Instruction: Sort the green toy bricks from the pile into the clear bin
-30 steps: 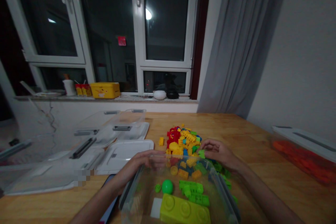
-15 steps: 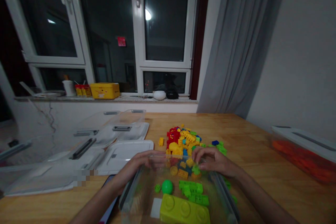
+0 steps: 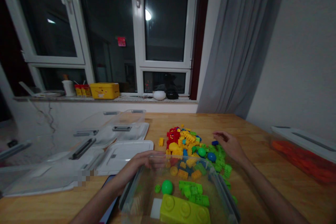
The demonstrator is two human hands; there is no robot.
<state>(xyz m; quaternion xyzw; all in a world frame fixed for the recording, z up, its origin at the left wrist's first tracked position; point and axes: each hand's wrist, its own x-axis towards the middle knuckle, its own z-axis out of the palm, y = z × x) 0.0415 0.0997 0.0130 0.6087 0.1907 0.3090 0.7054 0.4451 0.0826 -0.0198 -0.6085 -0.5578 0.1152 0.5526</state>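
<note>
A large clear plastic bin with grey side edges (image 3: 223,189) stands on the pale wooden worktop (image 3: 252,129), close to the person. Inside it lie a chunky yellow-green studded block (image 3: 185,211), several bright-green toy bricks (image 3: 193,190) and a glossy green ball (image 3: 167,187).

The left hand (image 3: 151,159) rests at the bin's far left corner, fingers stretched along the far wall; its thumb is hidden, so I cannot tell how firmly that grip closes on it.

The right hand (image 3: 230,146) is beyond the bin's right side, its grip loosely curled just beside a small dark-blue plastic brick (image 3: 215,142); whether they touch, I cannot tell.

Left of that hand, a mixed heap of red and yellow plastic bricks (image 3: 183,140) spreads beyond the bin, with loose lime-green pieces (image 3: 221,159), a smaller green ball (image 3: 202,152) and a round blue ball (image 3: 211,157) along its right side.
</note>
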